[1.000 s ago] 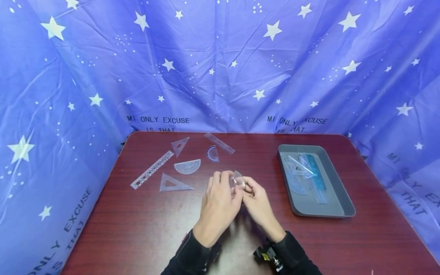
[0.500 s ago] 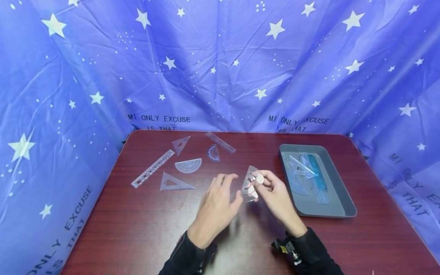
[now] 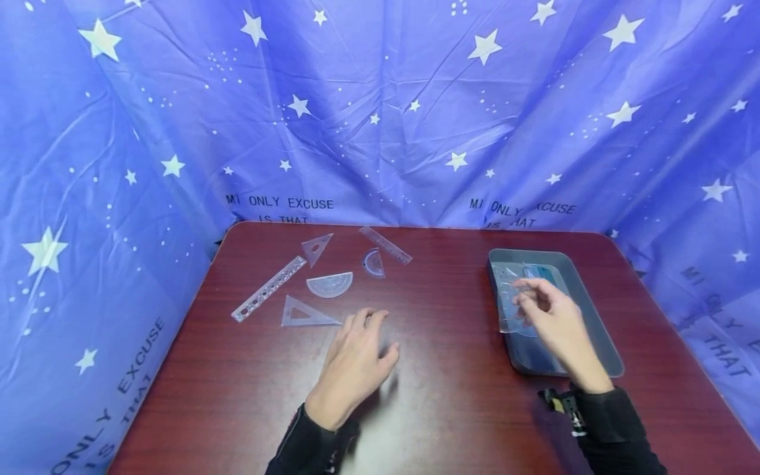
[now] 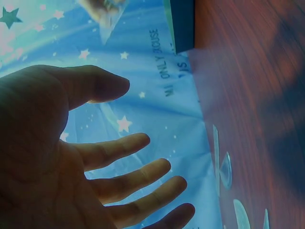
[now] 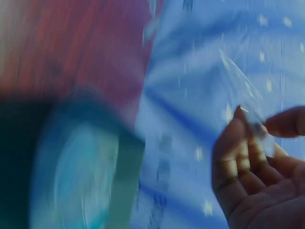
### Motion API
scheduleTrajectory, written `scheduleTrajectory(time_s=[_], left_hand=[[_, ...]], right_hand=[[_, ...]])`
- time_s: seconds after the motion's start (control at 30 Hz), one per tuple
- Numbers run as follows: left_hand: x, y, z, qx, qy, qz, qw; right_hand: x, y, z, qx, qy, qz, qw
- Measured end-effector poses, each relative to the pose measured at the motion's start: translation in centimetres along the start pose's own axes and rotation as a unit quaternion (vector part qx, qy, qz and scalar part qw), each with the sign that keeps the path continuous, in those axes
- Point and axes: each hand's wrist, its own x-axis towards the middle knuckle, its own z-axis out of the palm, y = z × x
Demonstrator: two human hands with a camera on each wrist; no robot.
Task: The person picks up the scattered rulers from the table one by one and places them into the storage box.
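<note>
The counter (image 3: 439, 402) has a smooth wood-grain top with a glossy sheen. The tray (image 3: 595, 323) looks like smooth, matt plastic. The long ruler (image 3: 268, 290), the larger protractor (image 3: 329, 285) and the larger triangle (image 3: 320, 318) look like clear, shiny plastic; the held piece (image 5: 249, 90), clear plastic too, catches bright glints. The curtain (image 3: 380, 158) is creased cloth with a soft, satiny sheen, and the right sleeve (image 3: 617, 422) is matt cloth.

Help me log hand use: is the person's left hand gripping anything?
No: in the left wrist view, the left hand has its fingers spread apart, with nothing between them or in the palm.
</note>
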Motion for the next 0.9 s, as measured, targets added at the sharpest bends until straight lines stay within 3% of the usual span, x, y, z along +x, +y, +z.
scheduleTrajectory(time_s=[0.17,0.33,0.67,0.9], left_hand=[[-0.2,-0.6,-0.4,-0.02,0.002,-0.02,0.9996],[-0.4,-1.0,-0.7,-0.037,-0.004,-0.042,0.9985],[-0.5,-1.3,-0.8,-0.034,-0.001,-0.06,0.9976],[-0.6,-1.3,-0.8,-0.029,-0.009,-0.063,0.9975]], right_hand=[[0.2,2.2,-2.6,-0.138,-0.027,0.006,0.99],[0.3,3.4,-3.7,-0.196,-0.106,0.023,0.975],[2.5,4.6,-3.8,-0.186,-0.262,0.032,0.946],[4.4,5.6,-4.2,-0.141,-0.343,0.048,0.927]])
